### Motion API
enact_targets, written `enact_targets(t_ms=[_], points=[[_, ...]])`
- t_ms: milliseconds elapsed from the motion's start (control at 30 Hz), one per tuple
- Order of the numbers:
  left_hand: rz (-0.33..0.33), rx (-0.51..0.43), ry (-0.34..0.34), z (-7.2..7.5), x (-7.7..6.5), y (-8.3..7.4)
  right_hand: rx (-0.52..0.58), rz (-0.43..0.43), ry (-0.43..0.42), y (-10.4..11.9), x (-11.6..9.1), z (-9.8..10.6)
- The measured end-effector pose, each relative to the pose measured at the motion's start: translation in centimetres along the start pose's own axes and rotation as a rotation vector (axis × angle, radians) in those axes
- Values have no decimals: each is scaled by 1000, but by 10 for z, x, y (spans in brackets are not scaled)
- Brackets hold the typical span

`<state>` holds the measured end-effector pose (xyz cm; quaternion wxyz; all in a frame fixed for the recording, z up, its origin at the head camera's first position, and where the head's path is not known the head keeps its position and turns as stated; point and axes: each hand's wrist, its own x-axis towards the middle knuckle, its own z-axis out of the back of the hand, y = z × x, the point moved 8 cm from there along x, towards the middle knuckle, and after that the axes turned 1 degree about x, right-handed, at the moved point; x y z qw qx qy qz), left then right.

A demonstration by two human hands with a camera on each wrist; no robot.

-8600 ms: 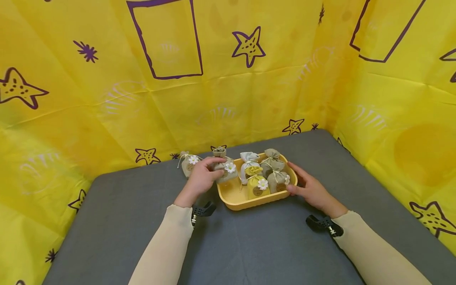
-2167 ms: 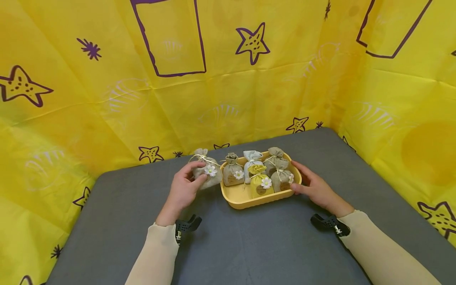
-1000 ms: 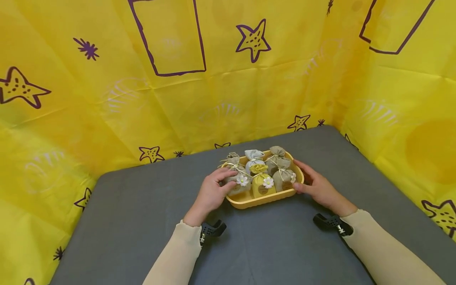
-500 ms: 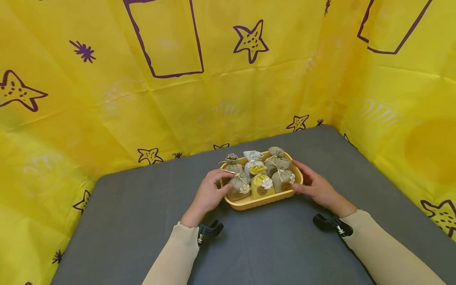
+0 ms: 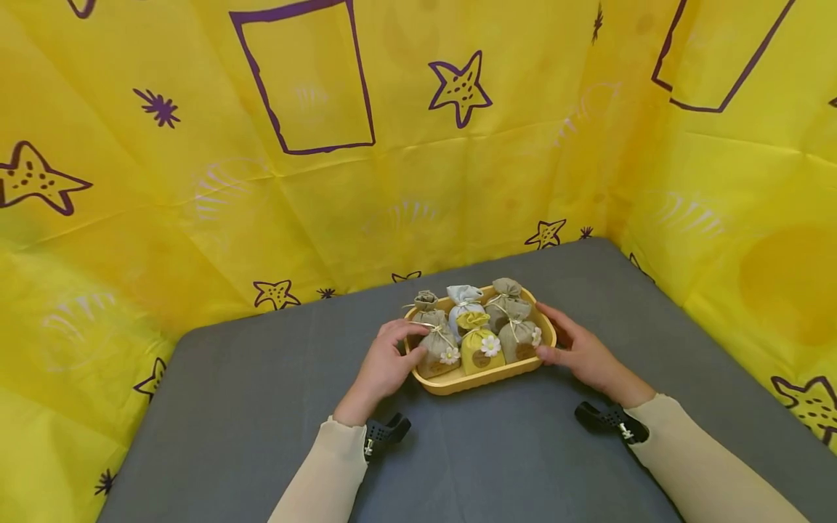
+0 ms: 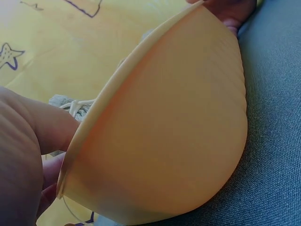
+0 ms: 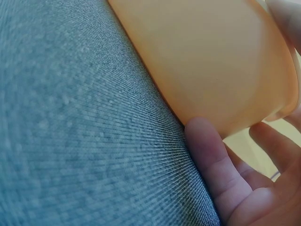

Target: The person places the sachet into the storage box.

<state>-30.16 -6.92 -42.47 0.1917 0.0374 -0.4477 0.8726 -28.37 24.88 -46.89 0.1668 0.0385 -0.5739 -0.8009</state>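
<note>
A pale yellow oblong tray holds several small drawstring sachets. Nearest my left hand is a beige sachet with a white flower, in the tray's front left. My left thumb and fingers pinch its left side, reaching over the rim; the left wrist view shows them partly hidden behind the tray wall. Beside it stand a yellow sachet and another beige sachet. Behind are a pale blue sachet and further beige ones. My right hand grips the tray's right end, thumb low on its wall.
A grey cloth-covered table lies under the tray. Yellow printed curtains stand along the back and sides. A black strap mount sits on the left wrist, and a similar mount on the right.
My left hand brought the beige sachets from the table on the left into the tray's left part. In the last half second, it stays nearly still. My right hand keeps its grip.
</note>
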Motion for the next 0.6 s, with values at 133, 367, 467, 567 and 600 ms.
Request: enact_targets(t_ms=[133, 367, 467, 567, 600], points=[[23, -8, -4, 0, 1, 4, -10, 13, -4, 0, 3, 1], [51, -18, -11, 9, -6, 9, -101, -8, 18, -2, 2, -2], [58, 29, -35, 21, -13, 10, -276, -36, 58, 7, -2, 3], [94, 163, -61, 38, -16, 9, -467, -42, 72, 29, -1, 13], [122, 228, -62, 43, -16, 10, -525, -34, 56, 38, 1, 17]])
